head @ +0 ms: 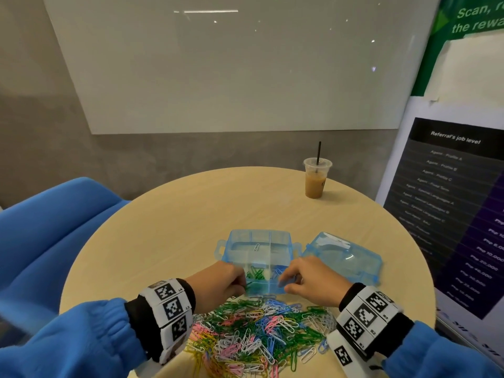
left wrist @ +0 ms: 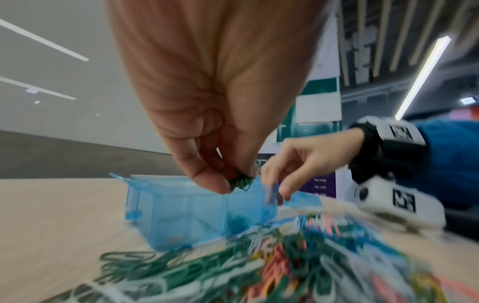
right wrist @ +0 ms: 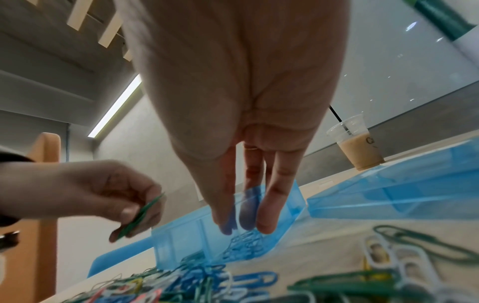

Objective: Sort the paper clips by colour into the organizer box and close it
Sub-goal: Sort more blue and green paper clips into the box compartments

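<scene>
A blue see-through organizer box (head: 231, 251) stands open on the round table, its lid (head: 343, 257) lying apart to the right. Green clips (head: 255, 272) fill its near left compartment, blue clips (right wrist: 243, 244) the near right, and one white clip (head: 256, 246) lies further back. A mixed pile of paper clips (head: 259, 331) lies in front of the box. My left hand (head: 244, 285) pinches a small bunch of green clips (left wrist: 241, 182) over the box's near left corner. My right hand (head: 286, 282) reaches down into the near right compartment, thumb and fingers pinching blurred blue clips (left wrist: 270, 192).
An iced coffee cup (head: 316, 177) with a straw stands at the table's far right. A blue chair (head: 54, 227) is on the left, a poster board (head: 450, 214) close on the right. The wooden table (head: 191, 214) is bare behind the box.
</scene>
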{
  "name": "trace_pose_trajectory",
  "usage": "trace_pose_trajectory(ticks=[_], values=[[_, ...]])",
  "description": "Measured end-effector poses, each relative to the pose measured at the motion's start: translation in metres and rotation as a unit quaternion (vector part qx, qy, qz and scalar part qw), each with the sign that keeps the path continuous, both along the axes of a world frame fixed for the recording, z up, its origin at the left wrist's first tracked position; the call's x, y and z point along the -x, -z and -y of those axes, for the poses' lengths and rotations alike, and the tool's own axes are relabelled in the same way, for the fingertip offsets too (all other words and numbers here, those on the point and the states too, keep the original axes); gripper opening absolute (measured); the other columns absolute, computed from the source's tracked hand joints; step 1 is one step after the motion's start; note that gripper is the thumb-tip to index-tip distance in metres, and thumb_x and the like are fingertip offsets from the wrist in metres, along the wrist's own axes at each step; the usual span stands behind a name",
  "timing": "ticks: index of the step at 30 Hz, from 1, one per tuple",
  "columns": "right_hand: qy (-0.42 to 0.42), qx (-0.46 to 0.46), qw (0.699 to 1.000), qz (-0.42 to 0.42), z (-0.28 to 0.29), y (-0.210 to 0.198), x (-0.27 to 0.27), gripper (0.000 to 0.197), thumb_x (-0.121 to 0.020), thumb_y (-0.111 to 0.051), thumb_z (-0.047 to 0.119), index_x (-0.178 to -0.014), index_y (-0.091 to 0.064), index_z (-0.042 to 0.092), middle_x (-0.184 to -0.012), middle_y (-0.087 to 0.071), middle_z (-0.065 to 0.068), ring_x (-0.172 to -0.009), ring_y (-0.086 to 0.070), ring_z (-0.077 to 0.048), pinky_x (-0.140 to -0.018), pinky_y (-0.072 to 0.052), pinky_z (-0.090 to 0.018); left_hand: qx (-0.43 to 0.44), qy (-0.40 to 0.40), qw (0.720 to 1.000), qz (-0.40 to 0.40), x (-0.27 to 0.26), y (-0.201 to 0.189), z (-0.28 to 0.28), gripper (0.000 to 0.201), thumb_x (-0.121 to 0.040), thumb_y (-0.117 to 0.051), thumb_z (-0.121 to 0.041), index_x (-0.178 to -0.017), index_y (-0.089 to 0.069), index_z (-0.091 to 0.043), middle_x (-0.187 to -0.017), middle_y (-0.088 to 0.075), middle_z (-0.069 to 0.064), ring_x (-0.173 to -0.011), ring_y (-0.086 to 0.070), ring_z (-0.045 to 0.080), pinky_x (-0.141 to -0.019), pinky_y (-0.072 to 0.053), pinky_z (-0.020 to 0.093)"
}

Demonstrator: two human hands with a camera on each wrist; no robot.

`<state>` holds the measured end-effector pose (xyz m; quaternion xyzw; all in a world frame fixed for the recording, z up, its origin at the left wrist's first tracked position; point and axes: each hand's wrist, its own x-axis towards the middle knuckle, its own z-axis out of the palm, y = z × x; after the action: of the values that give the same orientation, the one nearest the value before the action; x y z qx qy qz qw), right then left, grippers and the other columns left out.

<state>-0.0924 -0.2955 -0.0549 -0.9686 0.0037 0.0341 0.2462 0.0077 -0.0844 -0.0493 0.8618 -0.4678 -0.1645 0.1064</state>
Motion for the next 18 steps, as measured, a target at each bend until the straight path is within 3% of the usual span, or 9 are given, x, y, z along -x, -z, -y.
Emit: trace_pose_trajectory(ticks=[2,6,12,18], values=[[-0.006,0.000,1.000,0.006,-0.001,0.001,0.000,0.018,-0.093,-0.063,0.022,-0.107,-0.074,0.017,-0.086,-0.059,0.015,-0.071,-0.051,0.003,-0.063,-0.038,-0.006,0.036,-0.009,0.999,-0.031,-0.004,-0.004,-0.002,0.012,-0.100,-0.052,-0.021,-0.099,-0.060,-0.012,-0.095,-0.061,-0.001,-0.079,-0.053,0.011,-0.073,-0.043,0.016],[-0.007,-0.004,1.000,0.009,-0.004,0.001,0.003,0.018,-0.093,-0.063,0.022,-0.105,-0.075,0.017,-0.081,-0.057,0.016,-0.067,-0.051,0.002,-0.060,-0.037,-0.007,0.065,-0.028,0.995,-0.064,-0.012,-0.012,0.001,0.006,-0.099,-0.054,-0.022,-0.094,-0.057,-0.020,-0.089,-0.059,-0.006,-0.075,-0.056,0.009,-0.067,-0.045,0.012],[-0.008,-0.006,1.000,0.003,-0.008,-0.001,0.009,0.020,-0.094,-0.062,0.022,-0.109,-0.074,0.018,-0.075,-0.049,0.023,-0.066,-0.050,0.005,-0.058,-0.036,-0.006,0.058,-0.073,0.992,-0.088,-0.016,-0.014,0.023,0.021,-0.098,-0.056,-0.020,-0.106,-0.066,-0.003,-0.098,-0.069,0.011,-0.063,-0.058,0.002,-0.063,-0.051,0.013],[-0.009,-0.005,1.000,-0.004,-0.009,-0.003,0.011,0.021,-0.095,-0.062,0.022,-0.111,-0.073,0.017,-0.078,-0.050,0.022,-0.068,-0.050,0.005,-0.059,-0.037,-0.005,0.055,-0.131,0.983,-0.117,-0.021,-0.009,0.035,0.020,-0.092,-0.066,-0.017,-0.106,-0.070,-0.003,-0.102,-0.073,0.016,-0.068,-0.068,0.013,-0.071,-0.058,0.022]])
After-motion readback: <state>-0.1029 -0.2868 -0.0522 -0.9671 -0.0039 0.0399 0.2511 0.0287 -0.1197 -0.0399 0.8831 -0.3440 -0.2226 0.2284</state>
